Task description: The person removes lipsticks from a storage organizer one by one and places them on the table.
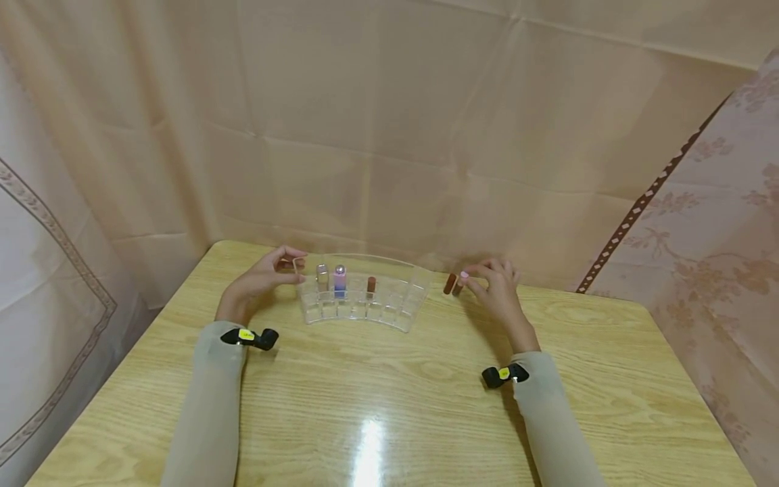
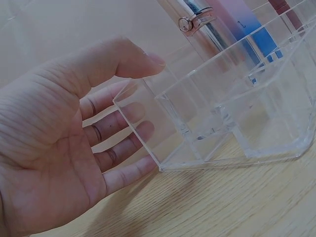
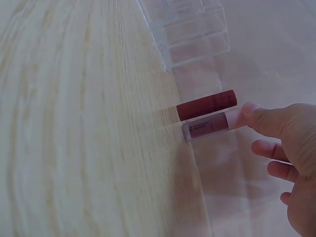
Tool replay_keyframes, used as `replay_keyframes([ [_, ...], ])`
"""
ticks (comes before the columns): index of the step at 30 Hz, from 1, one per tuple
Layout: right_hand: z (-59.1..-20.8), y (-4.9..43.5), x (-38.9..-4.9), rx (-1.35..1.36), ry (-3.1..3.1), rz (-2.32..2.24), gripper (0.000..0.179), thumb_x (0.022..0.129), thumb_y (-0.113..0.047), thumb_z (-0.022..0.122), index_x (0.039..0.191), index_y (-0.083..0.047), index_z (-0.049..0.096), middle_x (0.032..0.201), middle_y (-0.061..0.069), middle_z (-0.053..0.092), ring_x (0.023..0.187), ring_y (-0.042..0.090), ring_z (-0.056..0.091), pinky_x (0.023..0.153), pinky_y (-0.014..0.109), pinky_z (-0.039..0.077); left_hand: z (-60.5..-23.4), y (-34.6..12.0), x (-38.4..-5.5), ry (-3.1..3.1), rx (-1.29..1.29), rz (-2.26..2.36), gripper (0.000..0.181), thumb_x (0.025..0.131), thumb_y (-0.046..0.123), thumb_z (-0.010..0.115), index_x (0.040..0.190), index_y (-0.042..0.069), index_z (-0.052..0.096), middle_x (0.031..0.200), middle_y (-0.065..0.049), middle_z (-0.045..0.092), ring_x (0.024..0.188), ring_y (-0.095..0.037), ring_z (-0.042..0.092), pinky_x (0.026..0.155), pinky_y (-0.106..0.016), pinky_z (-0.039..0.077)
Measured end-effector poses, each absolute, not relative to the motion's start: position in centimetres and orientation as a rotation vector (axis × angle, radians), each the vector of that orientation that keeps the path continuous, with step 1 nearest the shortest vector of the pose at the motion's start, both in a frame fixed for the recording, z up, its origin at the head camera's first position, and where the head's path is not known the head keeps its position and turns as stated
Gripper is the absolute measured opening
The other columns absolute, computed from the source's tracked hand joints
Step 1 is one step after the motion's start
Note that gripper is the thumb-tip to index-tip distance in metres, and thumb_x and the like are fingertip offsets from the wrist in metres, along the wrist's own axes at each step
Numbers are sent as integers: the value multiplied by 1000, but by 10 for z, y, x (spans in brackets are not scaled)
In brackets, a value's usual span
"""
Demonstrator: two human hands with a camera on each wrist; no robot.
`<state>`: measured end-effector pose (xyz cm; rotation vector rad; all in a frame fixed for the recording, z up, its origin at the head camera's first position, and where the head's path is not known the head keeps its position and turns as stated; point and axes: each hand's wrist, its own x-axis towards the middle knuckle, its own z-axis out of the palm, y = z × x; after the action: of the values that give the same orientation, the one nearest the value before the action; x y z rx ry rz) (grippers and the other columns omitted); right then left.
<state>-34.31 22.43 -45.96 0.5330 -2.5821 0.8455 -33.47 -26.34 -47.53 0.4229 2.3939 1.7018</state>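
A clear lipstick organizer, curved and stepped with small compartments, stands near the back of the table. My left hand grips its left end; in the left wrist view the thumb lies along the top and the fingers are behind the clear side wall. On the right, my right hand pinches the pale pink cap of a lip gloss tube between thumb and forefinger. The tube is upright, with a mauve-brown body. Close beside it stands a dark red lipstick.
Standing in the organizer are a gold lipstick, a pink-and-blue lipstick and a reddish-brown one. A beige curtain hangs right behind the wooden table.
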Motion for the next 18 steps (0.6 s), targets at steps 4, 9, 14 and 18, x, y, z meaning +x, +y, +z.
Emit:
replay_keyframes([
  [4, -460, 224, -343, 524, -2599, 841, 24, 90, -18, 77, 109, -3, 75, 111, 20, 61, 110, 38, 41, 100, 61, 18, -476, -264, -335, 2393, 445, 1701, 55, 94, 4, 68, 141, -7, 41, 129, -20, 49, 114, -21, 51, 90, -19, 47],
  [9, -459, 223, -341, 519, -2604, 854, 24, 92, -20, 75, 109, -3, 76, 111, 20, 62, 110, 38, 41, 101, 61, 17, -473, -263, -333, 2382, 398, 1705, 56, 94, 5, 68, 142, -6, 41, 131, -21, 48, 113, -20, 50, 91, -20, 46],
  [14, -458, 222, -341, 510, -2612, 870, 24, 93, -21, 74, 108, -3, 76, 112, 20, 62, 112, 38, 41, 101, 60, 17, -473, -262, -333, 2378, 358, 1706, 57, 94, 6, 69, 142, -5, 41, 132, -20, 48, 115, -23, 49, 91, -20, 46],
  [18, -458, 222, -341, 511, -2618, 872, 22, 93, -19, 75, 108, -3, 75, 111, 21, 62, 112, 38, 41, 100, 60, 17, -474, -263, -335, 2375, 368, 1701, 56, 94, 5, 68, 142, -5, 41, 133, -20, 48, 115, -21, 49, 91, -20, 46],
])
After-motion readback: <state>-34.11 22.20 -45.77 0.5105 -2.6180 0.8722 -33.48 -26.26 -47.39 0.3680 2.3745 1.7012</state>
